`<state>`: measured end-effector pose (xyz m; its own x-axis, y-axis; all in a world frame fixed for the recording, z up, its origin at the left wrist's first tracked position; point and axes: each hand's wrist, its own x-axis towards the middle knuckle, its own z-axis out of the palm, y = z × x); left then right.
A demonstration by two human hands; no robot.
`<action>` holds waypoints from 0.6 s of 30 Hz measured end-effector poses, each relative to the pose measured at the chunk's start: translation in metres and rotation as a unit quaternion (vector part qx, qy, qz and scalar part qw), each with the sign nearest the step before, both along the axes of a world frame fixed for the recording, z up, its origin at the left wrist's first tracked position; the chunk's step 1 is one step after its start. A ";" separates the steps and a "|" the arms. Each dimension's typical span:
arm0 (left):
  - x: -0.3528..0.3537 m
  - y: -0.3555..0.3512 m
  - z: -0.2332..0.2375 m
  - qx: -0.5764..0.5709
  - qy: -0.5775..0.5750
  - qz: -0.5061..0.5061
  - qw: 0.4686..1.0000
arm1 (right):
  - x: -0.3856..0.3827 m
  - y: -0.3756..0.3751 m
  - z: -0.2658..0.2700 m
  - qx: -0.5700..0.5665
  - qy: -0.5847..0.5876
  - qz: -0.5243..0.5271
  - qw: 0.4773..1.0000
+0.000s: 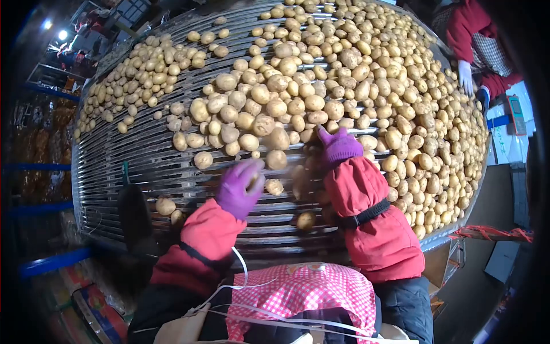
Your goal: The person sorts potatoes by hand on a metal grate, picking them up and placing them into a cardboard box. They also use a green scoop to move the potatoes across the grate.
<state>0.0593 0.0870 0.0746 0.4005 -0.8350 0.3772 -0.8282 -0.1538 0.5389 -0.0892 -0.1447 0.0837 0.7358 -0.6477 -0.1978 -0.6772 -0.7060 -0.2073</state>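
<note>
My left hand (240, 188), in a purple glove, is above the slatted sorting bed (154, 149), slightly blurred. Its fingers curl round what looks like a potato, mostly hidden by the glove. Just right of it lies a loose potato (274, 187). My right hand (341, 145), also purple-gloved, reaches to the near edge of the potato pile (355, 74). Its fingers are apart and touch the potatoes there, with none visibly gripped. Below it, blurred potatoes (299, 180) and another potato (306, 220) are on the slats.
A separate group of potatoes (154, 69) lies at the far left of the bed. A dark upright post (134, 218) stands at the near left. Another person's gloved hand (466, 77) is at the right edge. A red twisted cord (495, 232) runs at lower right.
</note>
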 end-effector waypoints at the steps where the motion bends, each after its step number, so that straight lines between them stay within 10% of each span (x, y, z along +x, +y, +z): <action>1: 0.006 -0.007 0.009 0.015 0.016 0.042 0.999 | 0.001 -0.001 -0.004 0.008 -0.013 0.001 1.000; 8: -0.006 -0.058 0.012 0.232 0.113 0.052 0.965 | -0.036 0.036 -0.016 -0.058 -0.206 0.090 0.973; 18: -0.016 -0.099 0.011 0.129 0.086 -0.053 0.987 | 0.031 -0.004 -0.016 0.175 0.070 -0.044 0.981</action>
